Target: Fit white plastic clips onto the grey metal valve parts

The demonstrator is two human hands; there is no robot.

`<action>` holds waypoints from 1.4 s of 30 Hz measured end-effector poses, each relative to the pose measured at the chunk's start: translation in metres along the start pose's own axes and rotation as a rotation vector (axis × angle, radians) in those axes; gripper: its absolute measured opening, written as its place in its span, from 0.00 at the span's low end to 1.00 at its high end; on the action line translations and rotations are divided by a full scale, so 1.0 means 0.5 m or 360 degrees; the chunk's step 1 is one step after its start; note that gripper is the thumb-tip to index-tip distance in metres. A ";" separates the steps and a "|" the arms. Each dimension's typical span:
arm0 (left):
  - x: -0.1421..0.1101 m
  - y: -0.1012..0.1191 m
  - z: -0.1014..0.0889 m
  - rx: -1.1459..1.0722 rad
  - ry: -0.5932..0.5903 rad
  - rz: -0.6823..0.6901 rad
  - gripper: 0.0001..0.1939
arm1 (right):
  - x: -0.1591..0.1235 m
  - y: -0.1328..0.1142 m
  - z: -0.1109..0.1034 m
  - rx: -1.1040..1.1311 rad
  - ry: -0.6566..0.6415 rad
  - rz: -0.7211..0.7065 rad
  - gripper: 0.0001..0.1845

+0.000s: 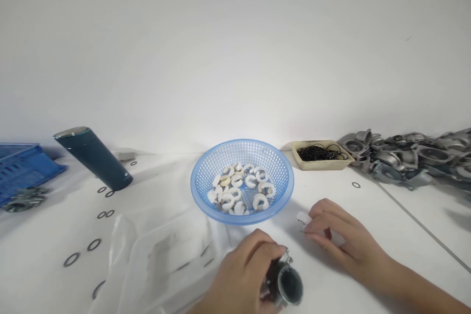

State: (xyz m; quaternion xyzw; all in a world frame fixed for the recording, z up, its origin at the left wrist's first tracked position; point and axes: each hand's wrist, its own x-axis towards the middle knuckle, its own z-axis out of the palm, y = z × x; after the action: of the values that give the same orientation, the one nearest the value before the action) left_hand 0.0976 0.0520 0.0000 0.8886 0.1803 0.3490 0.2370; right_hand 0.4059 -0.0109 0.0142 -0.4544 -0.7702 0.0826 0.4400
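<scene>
My left hand (241, 274) is closed around a grey metal housing (285, 284) with a round opening, low in the middle of the white table (368, 206). To its right, my right hand (342, 235) pinches a small white ring piece (302, 218) between its fingertips, a little above the table. Just beyond both hands stands a blue mesh basket (206, 171) holding several white ring pieces (241, 189).
A tan tray (299, 163) of black O-rings and a heap of grey metal housings (405, 157) sit at the back right. A dark teal flask (93, 157) and a blue crate (22, 169) stand at left. Loose O-rings (93, 244) and a clear plastic bag (162, 260) lie front left.
</scene>
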 end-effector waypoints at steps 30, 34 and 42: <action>0.027 0.054 -0.046 -0.0185 -0.0670 -0.0285 0.30 | 0.006 -0.010 -0.004 -0.0016 -0.0005 -0.0074 0.10; 0.034 0.046 -0.066 -0.0212 -0.0708 -0.0013 0.36 | -0.004 -0.011 -0.003 -0.0002 -0.0012 -0.0107 0.10; 0.042 0.039 -0.055 -0.0315 -0.0635 -0.0252 0.33 | -0.004 -0.063 -0.007 -0.0076 -0.0096 -0.0365 0.11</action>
State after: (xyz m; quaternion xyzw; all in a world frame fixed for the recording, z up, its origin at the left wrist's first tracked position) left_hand 0.0958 0.0543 0.0395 0.8954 0.1639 0.1628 0.3806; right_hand 0.3894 -0.0315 0.0315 -0.3709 -0.8318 0.0268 0.4122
